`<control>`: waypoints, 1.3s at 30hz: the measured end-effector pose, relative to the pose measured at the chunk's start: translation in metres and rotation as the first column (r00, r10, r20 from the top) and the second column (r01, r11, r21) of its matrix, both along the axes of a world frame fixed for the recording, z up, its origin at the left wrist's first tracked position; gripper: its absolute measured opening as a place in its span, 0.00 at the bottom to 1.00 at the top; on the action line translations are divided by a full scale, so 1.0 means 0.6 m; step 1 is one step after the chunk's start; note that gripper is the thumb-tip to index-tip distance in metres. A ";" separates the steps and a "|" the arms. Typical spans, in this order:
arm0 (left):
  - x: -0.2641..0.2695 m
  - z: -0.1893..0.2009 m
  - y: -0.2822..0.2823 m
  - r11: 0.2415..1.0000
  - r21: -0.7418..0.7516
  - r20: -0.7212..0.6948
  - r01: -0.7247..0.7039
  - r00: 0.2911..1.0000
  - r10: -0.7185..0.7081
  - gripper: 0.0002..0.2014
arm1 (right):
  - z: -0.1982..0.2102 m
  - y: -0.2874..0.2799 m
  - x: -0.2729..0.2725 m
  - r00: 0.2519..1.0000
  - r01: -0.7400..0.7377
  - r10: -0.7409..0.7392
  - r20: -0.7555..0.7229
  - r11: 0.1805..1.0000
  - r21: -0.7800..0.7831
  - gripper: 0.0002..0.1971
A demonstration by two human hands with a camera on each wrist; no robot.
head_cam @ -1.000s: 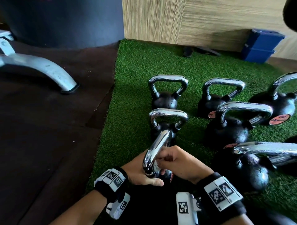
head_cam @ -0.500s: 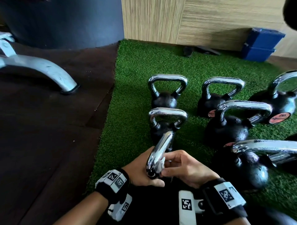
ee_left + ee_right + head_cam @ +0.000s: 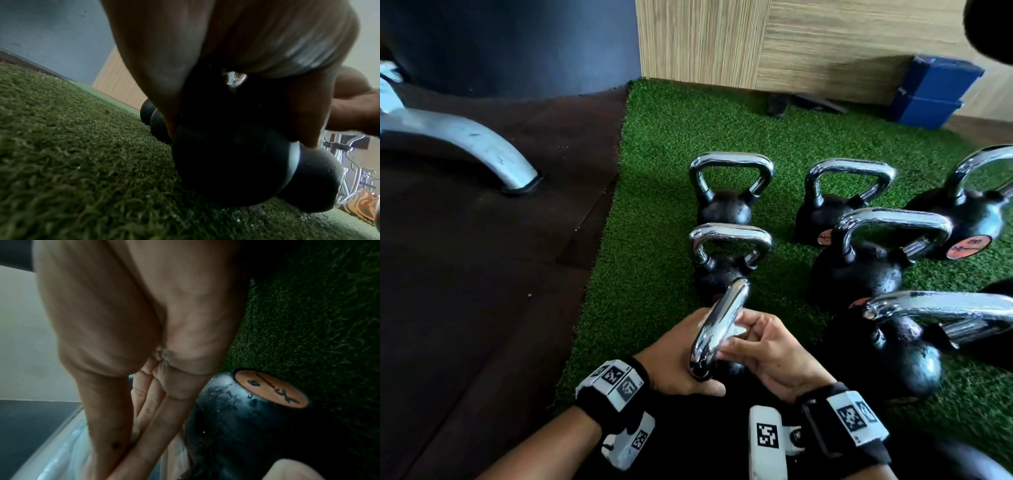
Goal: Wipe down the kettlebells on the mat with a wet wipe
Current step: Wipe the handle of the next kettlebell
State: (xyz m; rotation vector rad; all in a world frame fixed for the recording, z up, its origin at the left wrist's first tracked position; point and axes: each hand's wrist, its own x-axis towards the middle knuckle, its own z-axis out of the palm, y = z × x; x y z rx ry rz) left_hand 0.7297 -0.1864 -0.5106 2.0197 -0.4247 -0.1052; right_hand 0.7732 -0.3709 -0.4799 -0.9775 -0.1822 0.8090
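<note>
The nearest kettlebell (image 3: 717, 329) is black with a chrome handle and stands on the green turf mat (image 3: 654, 240) just in front of me. My left hand (image 3: 681, 359) grips it low, at the base of the handle, with the palm over the black body (image 3: 226, 162). My right hand (image 3: 753, 342) pinches a white wet wipe (image 3: 736, 330) against the right side of the chrome handle, about halfway up. In the right wrist view the fingers (image 3: 156, 418) lie along the handle, beside the wet black body (image 3: 236, 418) and its orange label (image 3: 271, 389).
Several more chrome-handled kettlebells stand on the mat, two in a row ahead (image 3: 726, 205) and larger ones to the right (image 3: 859, 274), (image 3: 887, 353). Dark rubber floor and a curved metal machine leg (image 3: 465, 137) lie to the left. Blue blocks (image 3: 931, 92) sit by the wooden wall.
My right hand has slid up the chrome handle from near its base, and the white wipe now shows between the fingers. The left hand has kept its hold.
</note>
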 end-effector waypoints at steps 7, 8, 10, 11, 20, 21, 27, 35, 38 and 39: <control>-0.001 0.006 -0.005 1.000 0.001 0.012 -0.018 1.000 0.018 0.56 | 0.000 0.004 0.002 0.956 0.290 -0.290 0.040 0.957 -0.009 0.16; -0.001 0.007 -0.004 1.000 0.001 0.006 -0.016 1.000 0.016 0.55 | -0.002 0.005 0.000 0.949 0.308 -0.306 0.073 0.951 -0.018 0.18; -0.002 0.006 -0.003 1.000 0.022 0.006 -0.016 1.000 0.016 0.56 | -0.003 0.008 -0.002 0.930 0.346 -0.335 0.151 0.937 -0.050 0.21; -0.003 0.004 -0.003 0.999 0.028 0.004 -0.017 1.000 0.017 0.56 | -0.002 0.009 0.001 0.912 0.379 -0.359 0.198 0.923 -0.072 0.21; -0.001 -0.014 -0.003 0.998 0.035 -0.041 -0.043 0.998 0.045 0.55 | 0.010 0.030 0.013 0.726 0.668 -0.439 0.530 0.634 -0.389 0.17; -0.002 -0.015 -0.004 0.998 0.045 -0.039 -0.045 0.998 0.047 0.55 | 0.011 0.031 0.013 0.723 0.673 -0.430 0.541 0.617 -0.408 0.16; -0.006 -0.018 -0.004 0.990 0.136 -0.008 -0.039 0.999 0.041 0.55 | 0.008 0.037 0.013 0.842 0.537 -0.365 0.397 0.636 -0.554 0.05; -0.013 0.001 0.000 0.950 0.312 0.017 0.033 0.999 -0.040 0.65 | 0.045 0.004 0.012 0.882 0.411 -0.034 0.469 0.542 -0.733 0.04; -0.031 0.017 0.004 0.966 0.257 0.023 -0.035 0.999 0.030 0.69 | 0.074 -0.020 0.012 0.647 0.668 0.168 0.744 0.346 -0.659 0.09; -0.038 0.024 0.004 0.972 0.219 0.058 -0.081 0.996 0.070 0.68 | 0.085 -0.025 0.015 0.544 0.736 0.239 0.804 0.323 -0.595 0.11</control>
